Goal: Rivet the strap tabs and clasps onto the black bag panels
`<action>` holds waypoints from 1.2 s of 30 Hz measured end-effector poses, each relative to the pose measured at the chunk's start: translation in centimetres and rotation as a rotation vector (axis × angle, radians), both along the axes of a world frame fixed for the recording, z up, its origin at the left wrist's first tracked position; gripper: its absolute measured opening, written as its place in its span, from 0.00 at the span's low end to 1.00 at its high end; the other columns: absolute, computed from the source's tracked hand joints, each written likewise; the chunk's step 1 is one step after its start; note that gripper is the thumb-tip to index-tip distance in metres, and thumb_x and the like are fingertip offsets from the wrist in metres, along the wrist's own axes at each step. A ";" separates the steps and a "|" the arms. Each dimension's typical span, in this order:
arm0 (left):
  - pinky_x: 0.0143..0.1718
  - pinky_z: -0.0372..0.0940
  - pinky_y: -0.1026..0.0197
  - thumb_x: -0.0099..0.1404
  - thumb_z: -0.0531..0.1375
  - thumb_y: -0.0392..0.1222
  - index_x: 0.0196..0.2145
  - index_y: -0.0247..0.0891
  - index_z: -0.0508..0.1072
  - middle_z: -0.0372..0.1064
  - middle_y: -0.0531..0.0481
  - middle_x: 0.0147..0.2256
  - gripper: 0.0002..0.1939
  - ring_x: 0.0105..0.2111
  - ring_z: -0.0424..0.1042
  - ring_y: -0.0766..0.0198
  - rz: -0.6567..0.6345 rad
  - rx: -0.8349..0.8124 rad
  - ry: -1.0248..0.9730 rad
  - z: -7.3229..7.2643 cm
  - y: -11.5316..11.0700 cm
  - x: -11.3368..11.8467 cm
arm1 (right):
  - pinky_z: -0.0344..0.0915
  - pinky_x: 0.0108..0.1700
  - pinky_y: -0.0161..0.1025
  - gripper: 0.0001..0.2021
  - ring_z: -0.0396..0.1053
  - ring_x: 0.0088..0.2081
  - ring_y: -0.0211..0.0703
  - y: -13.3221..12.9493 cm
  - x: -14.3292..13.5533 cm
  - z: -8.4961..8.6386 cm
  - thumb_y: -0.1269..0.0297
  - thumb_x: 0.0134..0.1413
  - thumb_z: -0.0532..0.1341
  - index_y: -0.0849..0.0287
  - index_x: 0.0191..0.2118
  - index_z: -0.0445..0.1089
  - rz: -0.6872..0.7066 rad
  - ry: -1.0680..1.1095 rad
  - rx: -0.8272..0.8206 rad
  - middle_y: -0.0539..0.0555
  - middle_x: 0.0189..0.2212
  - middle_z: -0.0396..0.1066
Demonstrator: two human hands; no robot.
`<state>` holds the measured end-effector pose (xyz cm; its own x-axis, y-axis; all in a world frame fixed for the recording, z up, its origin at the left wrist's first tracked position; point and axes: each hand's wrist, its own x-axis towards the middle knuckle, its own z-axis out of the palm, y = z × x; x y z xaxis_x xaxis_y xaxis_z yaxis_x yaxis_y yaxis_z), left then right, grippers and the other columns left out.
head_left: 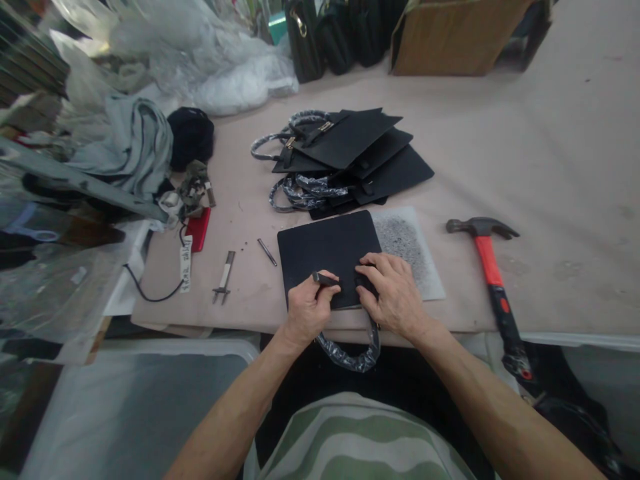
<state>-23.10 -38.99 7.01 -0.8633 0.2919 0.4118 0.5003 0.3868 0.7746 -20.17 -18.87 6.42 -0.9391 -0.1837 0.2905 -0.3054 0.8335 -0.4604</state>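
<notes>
A black bag panel (325,247) lies flat at the table's near edge, its lower part under my hands. My left hand (311,303) is closed on a short metal punch (324,279), held tilted over the panel. My right hand (393,290) presses on the panel's lower right, its curled fingers gripping a dark handle tab (367,285). The plastic-wrapped handle (353,360) loops over the table edge towards me. Under the panel's right side shows a pale, speckled board (413,253).
Further back lie several stacked black panels with wrapped handles (350,153). A claw hammer (490,267) rests at right, its grip past the edge. Left are a thin metal rod (267,252), a caliper-like tool (224,279) and a red object (199,230). A cardboard box (450,40) stands behind.
</notes>
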 end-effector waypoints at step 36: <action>0.39 0.71 0.63 0.68 0.59 0.35 0.40 0.39 0.74 0.77 0.49 0.36 0.05 0.35 0.77 0.62 -0.073 -0.053 -0.039 -0.2 -0.1 -0.4 | 0.64 0.52 0.54 0.08 0.69 0.49 0.59 9.0 3.0 1.2 0.63 0.58 0.60 0.58 0.42 0.71 -0.496 0.133 -0.030 0.65 0.43 0.73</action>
